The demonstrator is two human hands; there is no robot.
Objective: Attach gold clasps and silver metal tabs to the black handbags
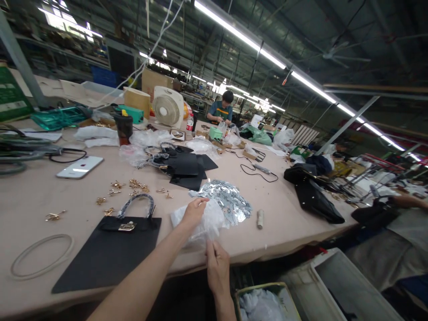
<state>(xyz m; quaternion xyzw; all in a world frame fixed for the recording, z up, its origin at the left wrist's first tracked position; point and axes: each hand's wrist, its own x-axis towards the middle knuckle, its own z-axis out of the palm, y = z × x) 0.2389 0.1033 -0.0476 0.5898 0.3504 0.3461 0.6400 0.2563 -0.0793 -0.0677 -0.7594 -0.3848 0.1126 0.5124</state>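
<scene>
My left hand (pixel 193 213) pinches the top of a clear plastic bag (pixel 207 223) that lies at the near edge of the beige table (pixel 40 191). Below it, my right hand (pixel 217 266) grips the bag's lower edge with closed fingers. Just beyond the bag lies a pile of silver shiny pieces (pixel 224 199). A flat black bag with a gold clasp and a handle (pixel 112 243) lies to the left of my forearm.
Gold metal fittings (pixel 133 185), a white phone (pixel 79 167), a white ring (pixel 42 255), black panels (pixel 187 167) and a white fan (pixel 167 107) are on the table. A person sits at the far end. Bins (pixel 264 301) stand below the near edge.
</scene>
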